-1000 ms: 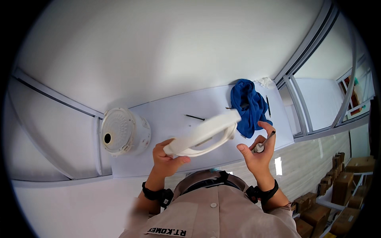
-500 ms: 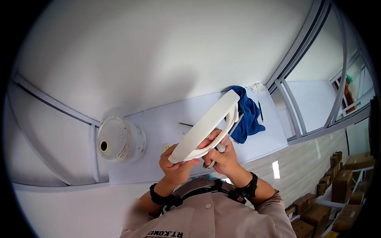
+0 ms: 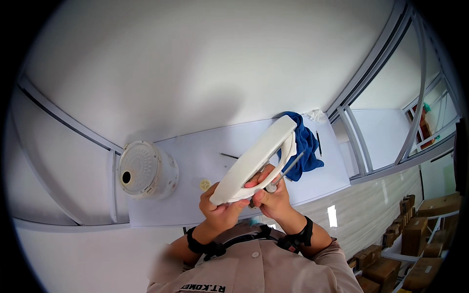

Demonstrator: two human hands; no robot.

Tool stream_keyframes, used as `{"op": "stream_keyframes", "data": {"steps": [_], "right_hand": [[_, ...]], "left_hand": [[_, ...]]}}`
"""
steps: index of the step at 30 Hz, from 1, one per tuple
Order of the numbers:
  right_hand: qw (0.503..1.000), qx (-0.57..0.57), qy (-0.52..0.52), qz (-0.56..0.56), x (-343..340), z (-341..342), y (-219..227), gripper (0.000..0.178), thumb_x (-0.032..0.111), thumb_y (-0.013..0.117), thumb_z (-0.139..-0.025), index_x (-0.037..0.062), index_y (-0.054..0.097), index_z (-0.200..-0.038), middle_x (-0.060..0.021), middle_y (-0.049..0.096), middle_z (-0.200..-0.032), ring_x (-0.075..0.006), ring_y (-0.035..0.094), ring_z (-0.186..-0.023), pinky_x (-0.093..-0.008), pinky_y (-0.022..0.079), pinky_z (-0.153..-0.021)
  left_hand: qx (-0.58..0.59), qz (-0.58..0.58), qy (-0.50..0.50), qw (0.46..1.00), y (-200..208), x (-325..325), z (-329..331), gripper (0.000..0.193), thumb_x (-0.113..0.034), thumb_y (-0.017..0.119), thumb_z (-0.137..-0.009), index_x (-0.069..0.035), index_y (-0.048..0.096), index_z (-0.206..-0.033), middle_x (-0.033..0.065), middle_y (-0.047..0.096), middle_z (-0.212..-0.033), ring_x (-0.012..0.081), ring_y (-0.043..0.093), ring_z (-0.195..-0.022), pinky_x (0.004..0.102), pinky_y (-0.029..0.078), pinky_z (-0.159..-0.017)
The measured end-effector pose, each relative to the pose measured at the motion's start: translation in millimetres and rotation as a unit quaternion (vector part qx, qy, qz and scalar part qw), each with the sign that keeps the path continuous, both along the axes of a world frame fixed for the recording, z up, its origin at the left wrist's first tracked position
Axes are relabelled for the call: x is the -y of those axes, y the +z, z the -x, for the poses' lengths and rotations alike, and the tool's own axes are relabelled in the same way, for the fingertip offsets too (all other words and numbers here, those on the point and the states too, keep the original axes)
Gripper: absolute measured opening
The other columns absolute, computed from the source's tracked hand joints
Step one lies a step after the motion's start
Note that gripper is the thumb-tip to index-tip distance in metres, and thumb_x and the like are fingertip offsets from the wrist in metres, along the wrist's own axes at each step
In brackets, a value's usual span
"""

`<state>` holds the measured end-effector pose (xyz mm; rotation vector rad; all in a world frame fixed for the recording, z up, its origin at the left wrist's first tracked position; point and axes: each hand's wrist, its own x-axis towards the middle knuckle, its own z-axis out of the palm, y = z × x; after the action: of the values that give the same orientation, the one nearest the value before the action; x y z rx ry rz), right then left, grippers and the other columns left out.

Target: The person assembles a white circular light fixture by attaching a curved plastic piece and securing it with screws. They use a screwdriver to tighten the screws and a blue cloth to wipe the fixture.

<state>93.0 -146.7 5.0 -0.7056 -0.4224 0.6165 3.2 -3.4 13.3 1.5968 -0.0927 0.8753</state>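
Note:
Above the table I hold a tilted white ring-shaped part (image 3: 252, 158), with a broad smooth outer rim and a thinner inner edge. At its lower end, my left hand (image 3: 220, 210) is closed on the rim, thumb on the near side. My right hand (image 3: 274, 198) grips the lower inner edge, some fingers reaching into the opening. A thin metal rod (image 3: 293, 166) with a pale knob at its base sticks up from the right hand; its lower end is mostly hidden by the fingers, and its kind is unclear.
A white lidded bucket (image 3: 146, 168) with a dark hole stands on the left of the white table (image 3: 195, 151). A small yellowish disc (image 3: 204, 184) and a dark thin stick (image 3: 228, 156) lie nearby. Behind the ring is a blue cloth (image 3: 308, 158), beside a black pen (image 3: 319, 143). Cardboard boxes (image 3: 415, 234) stand lower right.
The ring has shifted slightly down in view. My right fingers have moved on its inner edge, and the metal rod now stands farther out from the ring.

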Motion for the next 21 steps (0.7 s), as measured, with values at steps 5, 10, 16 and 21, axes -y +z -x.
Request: {"op": "stream_keyframes", "data": {"steps": [5,10,16,21], "right_hand": [[0.997,0.05,0.015,0.063,1,-9,5,0.04,0.031,0.084,-0.093,0.0094,0.058,-0.114,-0.0169,0.077,-0.109,-0.0105,0.058,-0.059,-0.0256,0.048,-0.054],[0.998,-0.029,-0.021,-0.043,8,-14,-13,0.041,0.035,0.071,-0.102,0.0073,0.06,-0.129,-0.0158,0.076,-0.117,-0.0113,0.057,-0.059,-0.0287,0.046,-0.062],[0.995,-0.063,0.007,-0.071,20,-22,-16,0.035,0.031,0.068,-0.104,0.0064,0.063,-0.129,-0.0123,0.076,-0.114,-0.0111,0.055,-0.057,-0.0289,0.043,-0.063],[0.999,0.004,0.02,-0.025,28,-28,-15,0.04,0.036,0.073,-0.101,0.0041,0.065,-0.124,-0.0098,0.075,-0.11,-0.0091,0.055,-0.059,-0.0273,0.044,-0.062]], "left_hand": [[-0.017,0.109,-0.018,0.994,-23,-8,0,0.037,-0.011,0.092,-0.081,0.003,0.076,-0.111,0.0094,0.077,-0.1,0.0145,0.071,-0.086,0.0274,0.053,-0.072],[-0.011,0.08,-0.043,0.996,-30,-21,4,0.041,-0.011,0.095,-0.078,0.004,0.076,-0.111,0.0097,0.077,-0.101,0.0143,0.071,-0.085,0.0275,0.053,-0.072],[-0.052,0.058,-0.096,0.992,-28,-31,7,0.045,-0.011,0.096,-0.076,0.004,0.075,-0.113,0.0113,0.078,-0.107,0.0163,0.073,-0.088,0.0293,0.055,-0.076],[-0.111,0.091,-0.19,0.971,-54,-57,4,0.067,-0.016,0.098,-0.074,0.005,0.066,-0.129,0.0119,0.076,-0.116,0.0197,0.071,-0.105,0.0346,0.054,-0.094]]}}
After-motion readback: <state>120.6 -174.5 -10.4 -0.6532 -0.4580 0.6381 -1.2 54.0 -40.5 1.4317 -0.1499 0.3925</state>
